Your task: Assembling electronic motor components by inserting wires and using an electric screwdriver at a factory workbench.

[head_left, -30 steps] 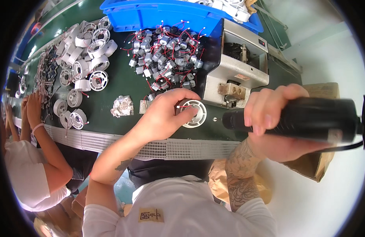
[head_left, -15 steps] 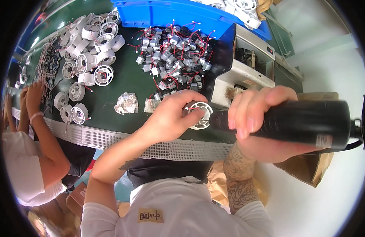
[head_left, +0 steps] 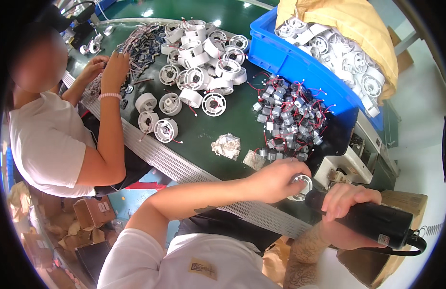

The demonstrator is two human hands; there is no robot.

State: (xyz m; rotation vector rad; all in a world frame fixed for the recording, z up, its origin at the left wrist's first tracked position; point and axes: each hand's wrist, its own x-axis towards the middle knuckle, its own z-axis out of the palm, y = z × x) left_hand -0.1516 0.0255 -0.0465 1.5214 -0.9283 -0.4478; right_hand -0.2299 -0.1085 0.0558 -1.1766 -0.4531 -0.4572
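My left hand (head_left: 279, 180) is closed on a round white plastic housing (head_left: 305, 190) with open spokes, near the front edge of the green bench. My right hand (head_left: 347, 207) wraps around a thick black electric screwdriver (head_left: 377, 220) lying almost level. Its nose meets the right side of the housing; the bit and screw cannot be made out. Beyond my left hand is a heap of small grey motors (head_left: 285, 113) with red leads. Two flat silvery pieces, a crumpled foil (head_left: 227, 146) and a small square pad (head_left: 253, 160), lie left of that hand.
White housings (head_left: 199, 60) with motors are piled farther left. A blue crate (head_left: 269, 50) at the back carries a yellow sack of white housings (head_left: 351, 62). A beige machine (head_left: 346, 166) stands at right. At far left a co-worker's hands (head_left: 114, 70) handle dark wired parts. A perforated rail (head_left: 170, 166) edges the bench.
The view has swung left, so the scene sits farther right and more of the co-worker and crate shows. Both my hands keep their holds, the screwdriver still against the housing.
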